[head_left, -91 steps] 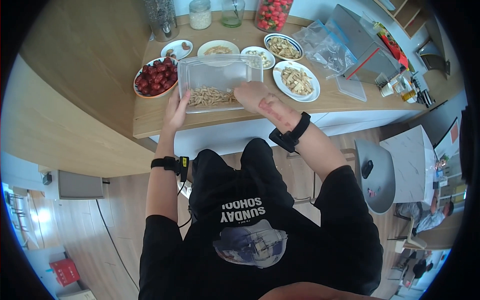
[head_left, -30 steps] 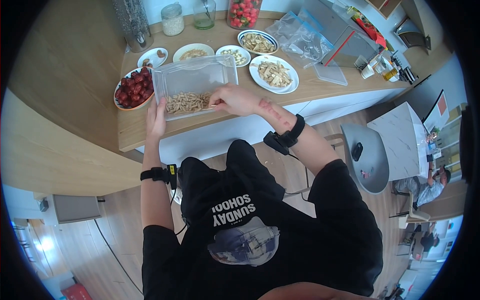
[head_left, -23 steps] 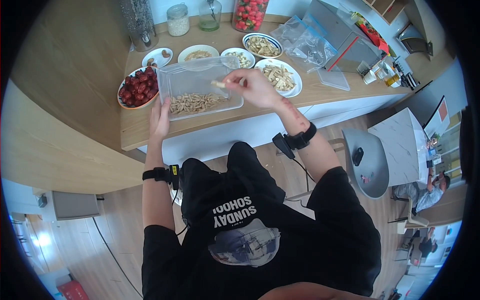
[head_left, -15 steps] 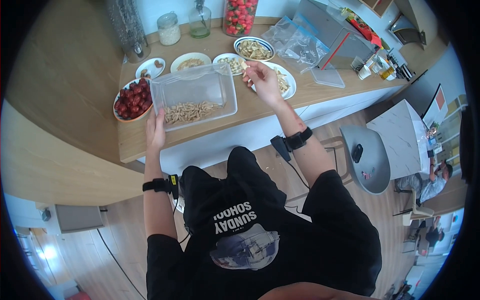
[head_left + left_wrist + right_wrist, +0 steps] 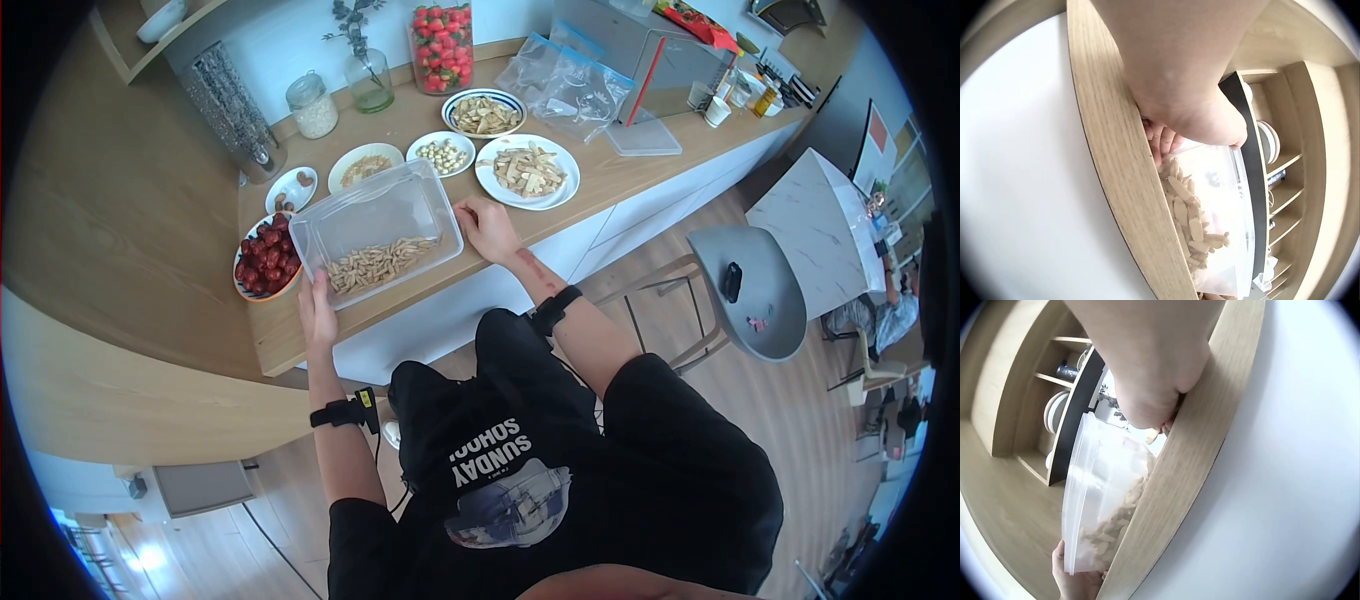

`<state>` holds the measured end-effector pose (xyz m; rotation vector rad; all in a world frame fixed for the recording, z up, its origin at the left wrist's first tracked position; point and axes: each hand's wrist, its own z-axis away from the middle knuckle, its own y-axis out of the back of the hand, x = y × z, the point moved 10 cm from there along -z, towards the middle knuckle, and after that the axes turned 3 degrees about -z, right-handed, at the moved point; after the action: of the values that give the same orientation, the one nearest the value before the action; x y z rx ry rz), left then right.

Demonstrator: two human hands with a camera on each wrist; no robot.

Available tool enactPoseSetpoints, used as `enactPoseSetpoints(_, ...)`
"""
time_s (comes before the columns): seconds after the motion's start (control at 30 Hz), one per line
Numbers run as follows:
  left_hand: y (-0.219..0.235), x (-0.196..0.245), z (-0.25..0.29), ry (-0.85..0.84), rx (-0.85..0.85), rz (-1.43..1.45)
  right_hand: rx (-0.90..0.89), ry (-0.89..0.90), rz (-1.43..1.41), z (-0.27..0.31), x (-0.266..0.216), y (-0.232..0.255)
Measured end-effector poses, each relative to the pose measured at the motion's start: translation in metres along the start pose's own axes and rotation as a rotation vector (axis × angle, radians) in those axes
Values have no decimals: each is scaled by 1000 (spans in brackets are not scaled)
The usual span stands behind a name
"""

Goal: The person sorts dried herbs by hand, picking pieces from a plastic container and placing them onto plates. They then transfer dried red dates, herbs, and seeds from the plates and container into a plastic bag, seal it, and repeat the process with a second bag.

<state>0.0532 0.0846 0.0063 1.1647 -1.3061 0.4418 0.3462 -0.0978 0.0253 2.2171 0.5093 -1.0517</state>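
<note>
A clear plastic box (image 5: pixel 395 205) rests at the counter's front, tilted towards me, with pale elongated dried pieces (image 5: pixel 378 266) heaped along its near side. My left hand (image 5: pixel 318 312) grips its left end, the thumb along the outside wall; the left wrist view shows fingers (image 5: pixel 1163 142) low by the counter edge. Just off the box's right end is my right hand (image 5: pixel 487 230), low over the counter with fingers bent. Its fingertips (image 5: pixel 1166 427) are mostly hidden, and I cannot tell whether they hold a piece. Behind it, a white plate (image 5: pixel 570 190) bears pale slices.
Behind the box stand a bowl of red dates (image 5: pixel 268 258), small dishes of nuts and seeds (image 5: pixel 443 153), and a blue-rimmed bowl (image 5: pixel 520 125). Glass jars (image 5: pixel 312 105), strawberry container (image 5: pixel 440 50), plastic bags (image 5: pixel 585 95) line the back. A grey chair (image 5: pixel 750 290) is at right.
My right hand has lifted a pale piece out of the box, carried it over by the white plate, then come down beside the box's right end. The left hand keeps its grip. The view has shifted.
</note>
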Motion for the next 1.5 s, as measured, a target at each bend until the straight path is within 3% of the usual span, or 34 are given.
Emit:
enactPoseSetpoints(0.07,4,-3,-2,-63,67,10,35,22,-1,-1,1,5)
enactPoseSetpoints(0.23,3,-3,-3,-60,39,-3,113,56,25,0,-6,14)
enactPoseSetpoints(0.43,2,-6,-5,-77,37,10,80,17,74,1,-13,11)
enactPoseSetpoints(0.6,5,-3,-4,-100,58,-31,37,104,305,1,-21,3)
enactPoseSetpoints(0.73,4,13,3,-82,44,-13,-10,144,291,0,-26,0)
enactPoseSetpoints(0.83,6,11,3,-89,70,-13,-49,79,265,0,-22,-4)
enactPoseSetpoints(0.9,7,4,1,-69,90,-28,26,48,234,3,-25,3)
enactPoseSetpoints(0.97,5,4,-1,-153,97,-24,5,84,240,5,-31,6)
enactPoseSetpoints(1.1,6,8,2,-83,62,-25,272,120,171,-1,-43,63)
enactPoseSetpoints(1.2,11,20,7,-94,81,-39,264,151,340,-22,-34,100)
enactPoseSetpoints(1.27,9,21,5,-105,81,-44,293,36,428,-36,-14,123)
enactPoseSetpoints(1.37,10,19,3,-151,106,-28,250,113,505,-46,1,130)
enactPoseSetpoints(1.4,10,20,3,-136,107,-25,239,116,509,-47,-7,126)
enactPoseSetpoints(1.47,10,16,5,-99,102,-18,252,273,477,-41,-68,108)
enactPoseSetpoints(1.5,11,17,4,-122,106,-34,154,184,320,-41,-84,91)
